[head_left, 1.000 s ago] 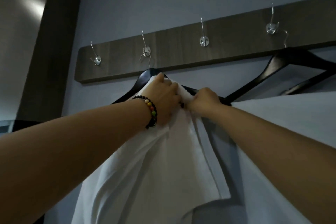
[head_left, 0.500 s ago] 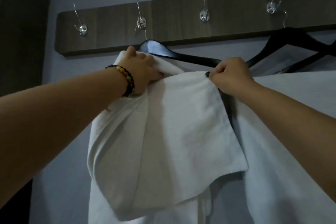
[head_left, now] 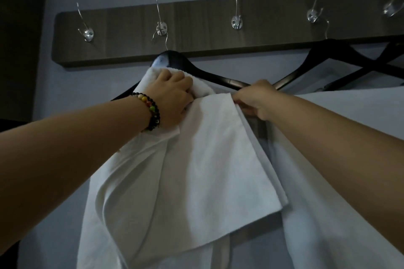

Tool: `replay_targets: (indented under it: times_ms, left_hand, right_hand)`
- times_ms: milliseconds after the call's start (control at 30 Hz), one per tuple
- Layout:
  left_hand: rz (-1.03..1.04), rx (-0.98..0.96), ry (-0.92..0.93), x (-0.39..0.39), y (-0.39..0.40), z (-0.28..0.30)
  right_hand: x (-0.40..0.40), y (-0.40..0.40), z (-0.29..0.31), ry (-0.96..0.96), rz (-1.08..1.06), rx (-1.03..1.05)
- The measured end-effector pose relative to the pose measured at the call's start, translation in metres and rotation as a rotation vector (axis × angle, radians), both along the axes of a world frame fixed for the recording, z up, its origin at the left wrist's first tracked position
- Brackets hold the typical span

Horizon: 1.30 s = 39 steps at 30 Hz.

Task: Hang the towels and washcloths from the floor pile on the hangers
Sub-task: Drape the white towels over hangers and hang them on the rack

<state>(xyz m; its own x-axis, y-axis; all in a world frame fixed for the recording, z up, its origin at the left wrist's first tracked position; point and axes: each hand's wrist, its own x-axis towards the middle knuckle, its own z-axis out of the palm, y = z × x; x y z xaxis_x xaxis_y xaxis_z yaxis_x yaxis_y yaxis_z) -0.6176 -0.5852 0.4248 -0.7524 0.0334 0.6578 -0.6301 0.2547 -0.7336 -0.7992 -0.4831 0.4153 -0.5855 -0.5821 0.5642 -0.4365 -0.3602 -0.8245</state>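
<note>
Fingers of the left hand curl into the white towel bunched on the black hanger, which hangs from a hook; the right hand pinches the towel's upper right edge beside the hanger's arm.

white towel being draped over black hanger — being gripped by left hand | edge being pinched by right hand

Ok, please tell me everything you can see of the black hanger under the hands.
The hanger is black and glossy, perhaps wood, with a thin metal hook hung on the second wall hook. Its right arm is bare; a white towel drapes over its left. The left hand grips towel there; the right hand pinches the towel's edge near the right arm.
</note>
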Motion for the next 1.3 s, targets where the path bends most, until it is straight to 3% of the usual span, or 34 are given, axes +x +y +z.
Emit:
replay_targets:
  times_ms: [100,200,300,533,700,867,1000,1300]
  left_hand:
    - [0.029,-0.097,0.000,-0.004,-0.001,-0.003]
    - [0.259,-0.149,-0.046,-0.016,0.006,-0.004]
    - [0.391,-0.127,-0.025,-0.025,0.014,-0.001]
    - [0.272,-0.212,0.063,-0.031,0.026,-0.010]
    - [0.042,-0.129,0.201,-0.017,0.019,-0.032]
    - [-0.114,-0.096,0.240,-0.019,0.026,-0.035]
    - [-0.087,-0.083,0.277,-0.038,0.048,-0.021]
    - [0.019,-0.098,0.242,-0.051,0.053,-0.012]
  right_hand:
    - [0.010,0.000,0.010,0.196,-0.172,0.097]
    - [0.013,0.003,0.017,0.388,-0.330,0.013]
    - [0.000,0.011,0.016,0.367,-0.341,-0.109]
    - [-0.027,0.031,0.009,0.229,-0.331,-0.362]
    - [-0.021,0.053,0.016,0.471,-0.333,-0.152]
    - [-0.020,0.082,0.049,0.723,-0.481,-0.123]
    - [-0.022,0.095,0.061,0.951,-0.661,-0.120]
    - [-0.038,0.080,0.061,1.043,-0.562,-0.123]
